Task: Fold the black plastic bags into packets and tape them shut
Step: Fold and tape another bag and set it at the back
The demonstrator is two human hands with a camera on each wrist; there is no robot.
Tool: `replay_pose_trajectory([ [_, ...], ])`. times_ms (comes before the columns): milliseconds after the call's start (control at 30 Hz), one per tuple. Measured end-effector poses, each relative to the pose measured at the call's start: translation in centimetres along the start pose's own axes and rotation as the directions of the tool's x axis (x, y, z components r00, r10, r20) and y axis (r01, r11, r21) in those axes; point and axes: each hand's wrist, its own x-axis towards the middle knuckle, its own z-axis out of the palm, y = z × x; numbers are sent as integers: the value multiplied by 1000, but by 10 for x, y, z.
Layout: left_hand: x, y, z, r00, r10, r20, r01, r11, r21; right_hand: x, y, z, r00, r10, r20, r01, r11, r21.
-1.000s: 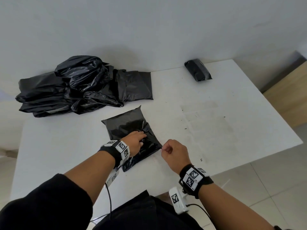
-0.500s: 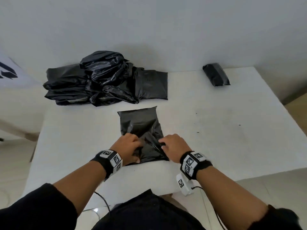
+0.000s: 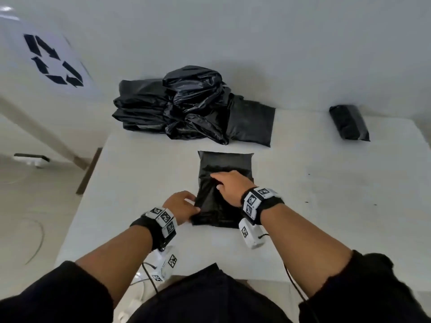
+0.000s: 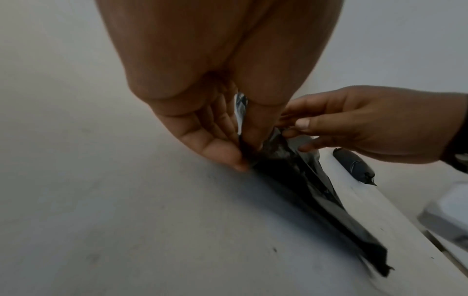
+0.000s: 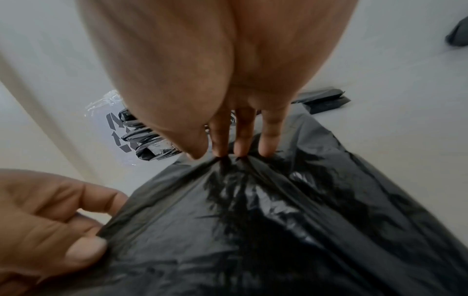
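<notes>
Glossy black seen on flat bag (image 3: 224, 164), pile of bags (image 3: 186, 108) and packet (image 3: 349, 122). Counter (image 3: 326, 183) white. Wristbands (image 3: 251, 202) marked with black-and-white square patterns. Sleeves (image 3: 58, 297) black.

My left hand (image 3: 180, 205) is pinching the near left edge of the bag (image 3: 224, 164) between thumb and fingers. My right hand (image 3: 229, 186) is reaching across, its straight fingertips (image 5: 241, 149) pressing down on the plastic; both forearms are stretching forward, bare below black sleeves (image 3: 58, 297).
</notes>
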Motion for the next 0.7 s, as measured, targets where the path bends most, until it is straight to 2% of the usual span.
replay_pose_trajectory([
  [167,-8,-12,-12,999,-30,32,33,996,-88,12,-5,3,1000,12,10,-12,999,40],
  [333,-8,-26,-25,999,-13,-34,9,992,-129,21,-1,5,999,-23,-23,25,996,87],
  [433,-10,-28,-27,1000,-23,11,25,988,-155,13,2,6,993,-46,-105,60,989,135],
  [500,-11,-25,-26,998,-34,53,44,980,-194,1,7,9,972,-52,-228,92,982,166],
  [600,-7,-20,-21,997,-75,23,79,960,-270,-24,19,16,896,92,-435,-2,979,203],
  [633,-7,-18,-19,997,-80,3,78,957,-279,-33,23,18,875,171,-454,-70,971,230],
  [700,-4,-14,-15,996,-80,-40,67,960,-271,-51,31,21,864,313,-394,-216,938,271],
])
